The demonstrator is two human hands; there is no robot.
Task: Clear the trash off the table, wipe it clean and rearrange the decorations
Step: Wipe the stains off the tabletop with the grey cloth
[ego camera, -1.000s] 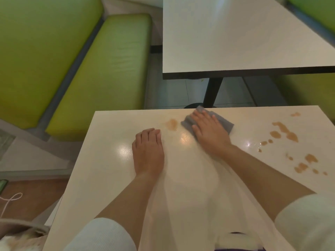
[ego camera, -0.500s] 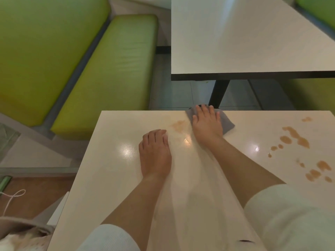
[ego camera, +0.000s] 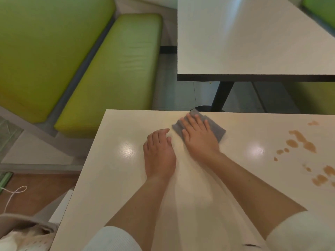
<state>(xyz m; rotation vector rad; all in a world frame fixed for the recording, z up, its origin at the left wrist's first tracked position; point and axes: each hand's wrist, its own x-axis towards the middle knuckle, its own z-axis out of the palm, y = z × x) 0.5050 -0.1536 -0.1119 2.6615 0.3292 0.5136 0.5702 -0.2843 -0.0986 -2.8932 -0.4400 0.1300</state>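
Observation:
My right hand point(ego camera: 198, 135) presses flat on a grey cloth point(ego camera: 217, 130) near the far edge of the cream table point(ego camera: 112, 178). Straight fingers cover most of the cloth. My left hand point(ego camera: 159, 153) rests flat on the tabletop just left of it, holding nothing. Several brown spill stains point(ego camera: 301, 142) lie on the right part of the table, apart from the cloth. The brown spot that lay beside the cloth is no longer visible.
A second white table point(ego camera: 253, 42) stands beyond a narrow gap, on a black leg point(ego camera: 222, 95). A green bench point(ego camera: 112, 73) runs along the left. A light bag point(ego camera: 23, 236) and a white cord point(ego camera: 12, 194) lie at the lower left on the floor.
My right hand slid the cloth toward the far edge and then left over the brown spot, which no longer shows. My left hand stayed flat on the table.

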